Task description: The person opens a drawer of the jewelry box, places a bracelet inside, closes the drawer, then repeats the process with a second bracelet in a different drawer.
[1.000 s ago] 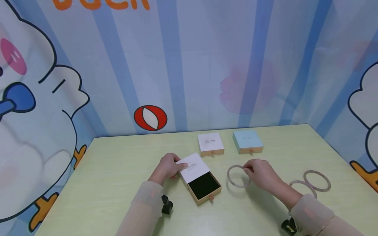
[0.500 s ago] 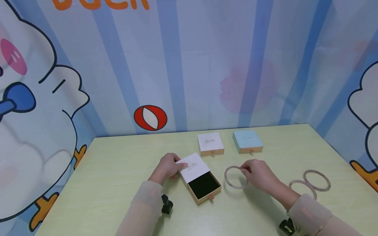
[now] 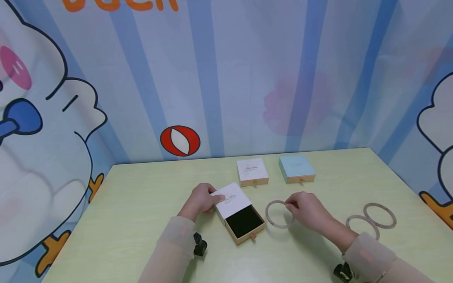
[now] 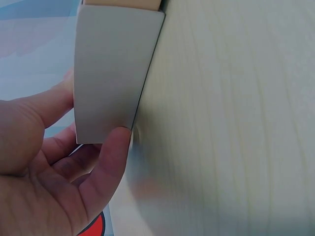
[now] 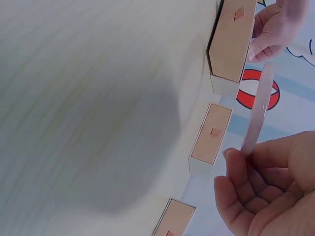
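My left hand (image 3: pixel 202 201) grips the back left corner of a white drawer box (image 3: pixel 231 201), thumb on the lid and fingers at its side. In the left wrist view the fingers curl round the end of its white sleeve (image 4: pixel 113 73). The box's drawer is pulled partly out toward the front, showing a black lining (image 3: pixel 245 222) and a small ribbon tab. My right hand (image 3: pixel 307 208) pinches a pale, translucent bangle (image 3: pixel 269 218) by its edge, between thumb and fingers. The bangle hangs just right of the drawer; the right wrist view shows it edge-on, above the fingertips.
Two more bangles, a front one (image 3: pixel 376 232) and a back one (image 3: pixel 393 221), lie overlapping on the table at the right. Behind stand a closed white box (image 3: pixel 253 171) and a light blue box (image 3: pixel 298 168). A printed cartoon backdrop (image 3: pixel 233 78) borders the table.
My right hand has moved a little left with the bangle, bringing it close to the drawer's right edge. The left hand and the box have stayed in place.
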A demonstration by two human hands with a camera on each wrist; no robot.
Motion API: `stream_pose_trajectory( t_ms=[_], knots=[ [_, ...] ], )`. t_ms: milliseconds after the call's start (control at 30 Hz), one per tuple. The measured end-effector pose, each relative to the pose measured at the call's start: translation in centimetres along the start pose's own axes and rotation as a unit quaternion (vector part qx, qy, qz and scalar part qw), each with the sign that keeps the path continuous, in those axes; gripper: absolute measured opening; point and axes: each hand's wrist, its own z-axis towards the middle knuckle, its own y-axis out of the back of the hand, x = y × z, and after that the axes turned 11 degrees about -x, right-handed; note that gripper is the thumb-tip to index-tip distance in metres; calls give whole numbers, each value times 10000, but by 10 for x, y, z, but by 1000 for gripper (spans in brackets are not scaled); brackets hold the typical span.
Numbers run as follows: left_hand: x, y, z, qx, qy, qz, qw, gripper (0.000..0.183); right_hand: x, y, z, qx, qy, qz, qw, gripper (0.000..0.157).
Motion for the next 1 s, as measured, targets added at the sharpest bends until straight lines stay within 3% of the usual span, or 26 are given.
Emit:
stream_pose_trajectory(
  t_ms=[800,1000],
  knots=[
    [-1,2,0,33,-20,-67,10000,31,21,-12,0,117,76,-74,9999,9],
    [-1,2,-2,55,10,-68,10000,31,26,-18,1,185,-75,41,9998,10]
  ],
)
